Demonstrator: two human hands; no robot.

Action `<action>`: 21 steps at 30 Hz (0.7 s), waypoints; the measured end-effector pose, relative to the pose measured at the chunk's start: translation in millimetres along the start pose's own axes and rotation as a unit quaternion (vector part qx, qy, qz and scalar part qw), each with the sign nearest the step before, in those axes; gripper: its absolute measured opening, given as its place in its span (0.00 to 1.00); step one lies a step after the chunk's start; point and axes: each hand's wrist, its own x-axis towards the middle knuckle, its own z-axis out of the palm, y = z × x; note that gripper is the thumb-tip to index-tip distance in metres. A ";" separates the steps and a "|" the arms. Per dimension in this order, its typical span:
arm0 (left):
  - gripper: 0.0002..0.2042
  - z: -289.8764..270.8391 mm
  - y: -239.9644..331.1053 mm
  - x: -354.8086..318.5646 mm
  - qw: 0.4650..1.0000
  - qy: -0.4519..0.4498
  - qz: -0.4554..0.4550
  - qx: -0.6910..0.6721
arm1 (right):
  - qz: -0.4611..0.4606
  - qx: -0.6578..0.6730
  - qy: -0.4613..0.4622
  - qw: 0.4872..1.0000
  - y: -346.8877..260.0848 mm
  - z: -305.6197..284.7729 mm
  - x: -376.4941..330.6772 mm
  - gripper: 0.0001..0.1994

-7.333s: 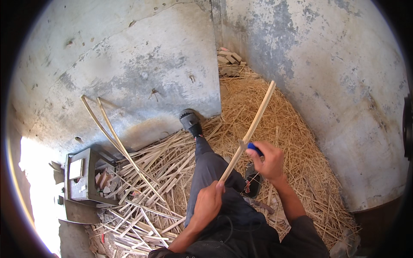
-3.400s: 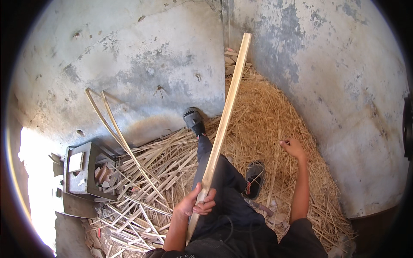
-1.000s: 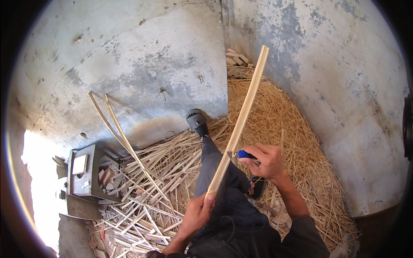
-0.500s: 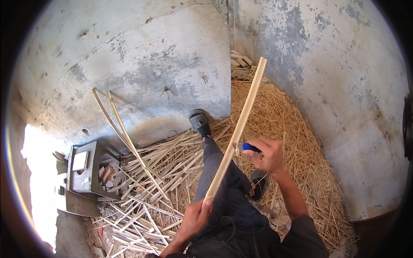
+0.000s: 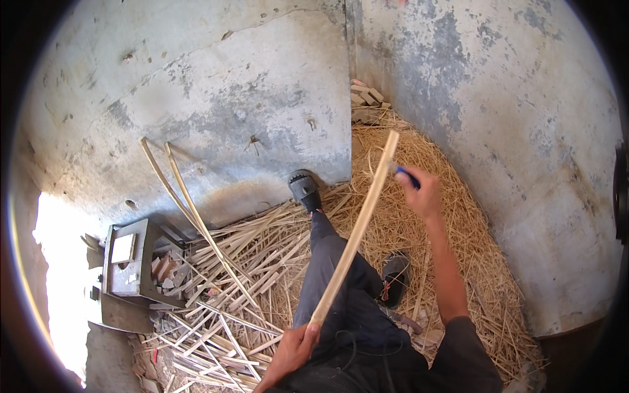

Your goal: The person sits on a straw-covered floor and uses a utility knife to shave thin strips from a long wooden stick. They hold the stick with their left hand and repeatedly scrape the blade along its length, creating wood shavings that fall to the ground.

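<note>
My left hand point(image 5: 293, 348) is closed around the near end of a long pale wooden strip point(image 5: 354, 242), which slants up and away over my legs. My right hand point(image 5: 426, 195) grips a knife with a blue handle point(image 5: 409, 177). Its blade lies close against the right edge of the strip near the far end; exact contact is too small to make out. A thin curl of shaving point(image 5: 372, 164) stands off the other side of the strip there.
Shavings point(image 5: 452, 262) cover the floor at right. Loose strips point(image 5: 242, 249) are piled at left, where two long bent strips point(image 5: 180, 190) lean on the wall point(image 5: 216, 85). A box-like stand point(image 5: 131, 275) is at far left; bricks point(image 5: 368, 95) lie in the corner.
My right hand has moved the knife away from me, from the strip's middle to near its far end. The strip's far end has dropped nearer to me, and my left hand is slightly lower.
</note>
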 end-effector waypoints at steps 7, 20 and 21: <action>0.26 -3.5 -39.8 -17.5 0.995 -0.045 -0.071 -0.058 | 0.180 -0.060 0.118 0.975 161.6 -44.9 32.4 0.24; 0.22 0.3 -15.3 59.4 0.970 0.180 0.141 0.080 | 0.203 -0.223 0.012 0.954 123.2 -69.2 -59.5 0.26; 0.21 2.7 -8.4 66.6 0.968 0.184 0.160 0.062 | 0.201 -0.172 -0.003 0.964 95.8 -67.3 -59.4 0.25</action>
